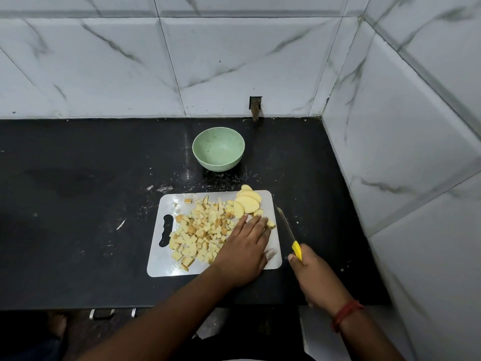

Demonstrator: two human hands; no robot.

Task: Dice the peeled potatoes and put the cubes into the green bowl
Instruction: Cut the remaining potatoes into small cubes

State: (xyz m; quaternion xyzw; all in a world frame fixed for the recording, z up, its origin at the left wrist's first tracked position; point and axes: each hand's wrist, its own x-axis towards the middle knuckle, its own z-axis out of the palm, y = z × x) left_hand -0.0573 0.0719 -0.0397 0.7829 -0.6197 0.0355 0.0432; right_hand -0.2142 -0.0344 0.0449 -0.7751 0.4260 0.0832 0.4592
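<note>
Two bare hands work at a white cutting board (166, 259) that lies on a black counter (78, 217) in the lower middle of the head view, the only view given. The left hand (243, 250) lies flat on the board's right half with straight fingers pointing toward the upper right; its fingertips (256, 218) reach the near edge of the potato slices (248, 203), and the hand's left side rests against the heap of cubes. It grips nothing.

The right hand (312, 272) sits just off the board's right edge, lower right of centre, fingers curled round the yellow handle of a knife (289, 231). The blade points up and to the left, along the board's right border, apart from the potato. A red thread (345, 315) circles that wrist.

A heap of potato cubes (200, 233) covers the middle of the board, from near the handle slot on its left edge across to the left hand; some cubes have browned faces. The uncut slices overlap one another at the board's upper right corner, one poking past the top edge. A small piece (270, 224) lies just beyond the left fingertips.

The green bowl (218, 149) stands upright on the counter above the board, near the centre of the frame, well apart from both hands, with no cubes showing inside. White specks dot the counter between bowl and board. Marbled white wall tiles (130, 61) fill the upper half and the right side of the frame.
</note>
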